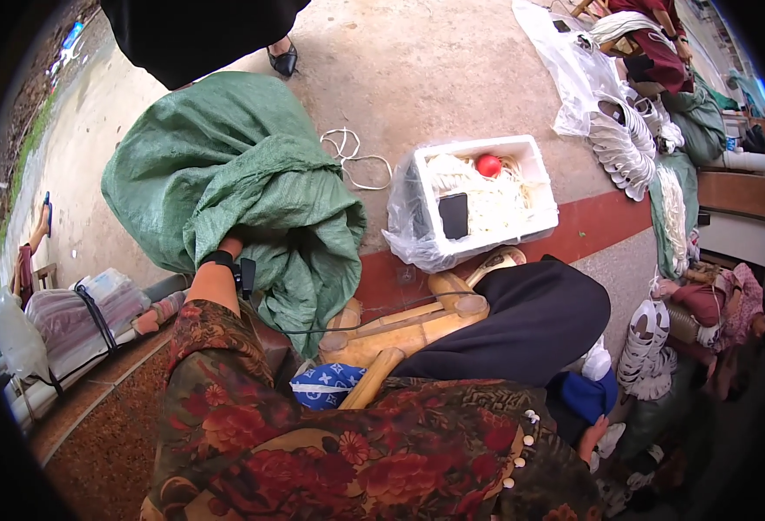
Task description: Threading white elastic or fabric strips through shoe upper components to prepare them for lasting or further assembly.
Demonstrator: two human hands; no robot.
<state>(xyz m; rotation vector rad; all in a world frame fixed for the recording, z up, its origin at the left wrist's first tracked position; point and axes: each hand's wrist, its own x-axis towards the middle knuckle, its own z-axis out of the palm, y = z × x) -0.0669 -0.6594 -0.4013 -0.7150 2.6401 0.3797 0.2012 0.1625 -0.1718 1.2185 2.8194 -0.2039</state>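
Observation:
A large green woven sack (226, 165) slumps on the floor at the front left, its mouth folded toward me. My left hand (233, 247) reaches into those folds, which hide its fingers. A black strap with a small black device (241, 276) is round that wrist. At the lower right, my right hand (591, 438) shows only in part, beside a bright blue cloth-like thing (592, 395). Whether it grips this cannot be made out. A bamboo frame (408, 330) stands between the sack and my dark-trousered leg (521, 321), with a blue patterned pouch (326, 385) behind it.
A white foam box (539, 195) with pale cord, a red ball (488, 165) and a black flat object (453, 215) stands ahead. Loose white cord (360, 169) lies beside the sack. A person in black stands beyond it. Bundles of white straps (621, 143) and seated people are at the right.

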